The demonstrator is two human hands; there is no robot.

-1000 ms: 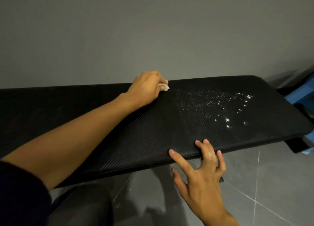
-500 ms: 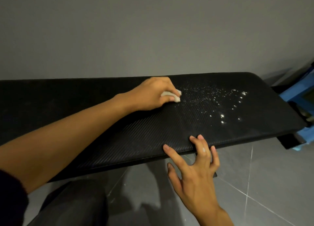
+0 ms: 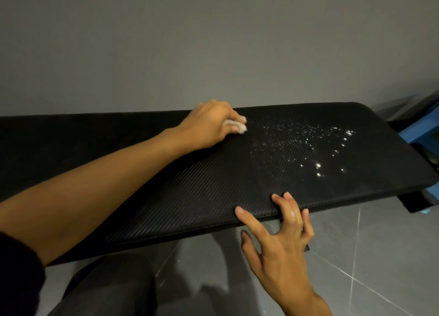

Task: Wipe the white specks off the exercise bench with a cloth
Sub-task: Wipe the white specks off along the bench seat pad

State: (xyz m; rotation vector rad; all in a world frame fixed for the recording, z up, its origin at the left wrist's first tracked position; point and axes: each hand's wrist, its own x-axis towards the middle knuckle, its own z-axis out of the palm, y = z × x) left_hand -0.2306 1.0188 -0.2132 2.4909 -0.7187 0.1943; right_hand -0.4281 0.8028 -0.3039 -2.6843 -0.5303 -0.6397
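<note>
L hand (image 3: 206, 125), fingers clamped on cloth (image 3: 240, 128), is rubbing back to 9 o'clock of specks (image 3: 308, 144) on bench (image 3: 190, 197), patch staying unthinned, so wiping's barely begun, w/ R hand (image 3: 282, 251), fingers apart, bracing near edge.

Exercise bench (image 3: 166, 197): we count one.
Cloth (image 3: 235, 126): we count one.
Hands: we count two, left hand (image 3: 209, 123) and right hand (image 3: 283, 246).
White specks (image 3: 308, 144): too many and too fine for us to count; we record one scattered patch.
Blue object (image 3: 418, 130): we count one, partly in view at the right edge.
</note>
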